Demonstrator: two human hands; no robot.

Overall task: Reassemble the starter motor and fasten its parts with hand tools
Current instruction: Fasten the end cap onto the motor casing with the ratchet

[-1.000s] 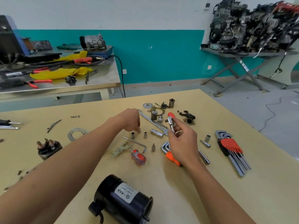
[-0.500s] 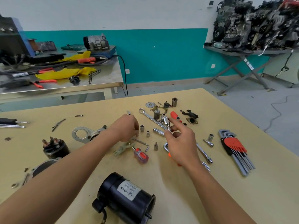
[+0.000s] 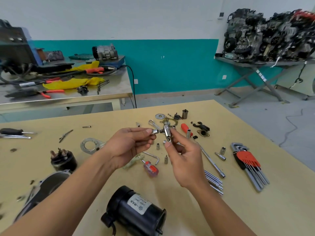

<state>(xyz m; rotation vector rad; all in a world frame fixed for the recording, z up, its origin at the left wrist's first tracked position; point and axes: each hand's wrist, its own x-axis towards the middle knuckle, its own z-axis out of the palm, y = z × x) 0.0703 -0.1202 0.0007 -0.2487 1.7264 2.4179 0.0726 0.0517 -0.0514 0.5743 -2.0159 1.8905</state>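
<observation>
While both hands are raised over the yellow table [image 3: 255,210], the left hand [image 3: 131,147] pinches a small socket [image 3: 154,131] between thumb and fingertips. The right hand [image 3: 185,160] grips a ratchet [image 3: 166,131] with curled fingers, head up, its drive stub pointing left at the socket. Socket and stub meet or nearly meet; whether they are seated cannot be told. The ratchet handle is hidden inside the right palm. The black motor body [image 3: 136,213] lies on its side at the near edge of the table, between the forearms, white label up. To its left are the solenoid [image 3: 64,160], standing with its terminals up, and a dark end housing [image 3: 46,184], partly covered by the left forearm. A flange plate [image 3: 88,145] lies behind the left wrist, its right end hidden. Loose sockets, a wrench, a washer and small black parts lie scattered beyond the hands, some blocked by the fingers. An extension bar [image 3: 210,160] lies just right of the right hand, and chrome rods [image 3: 214,183] show beside the right wrist. A small screwdriver [image 3: 151,169] lies between the hands. At far right a red holder [image 3: 248,159] carries a fan of hex keys [image 3: 255,174]. The back bench [image 3: 109,92] and engine [image 3: 269,34] are too blurred for detail.
</observation>
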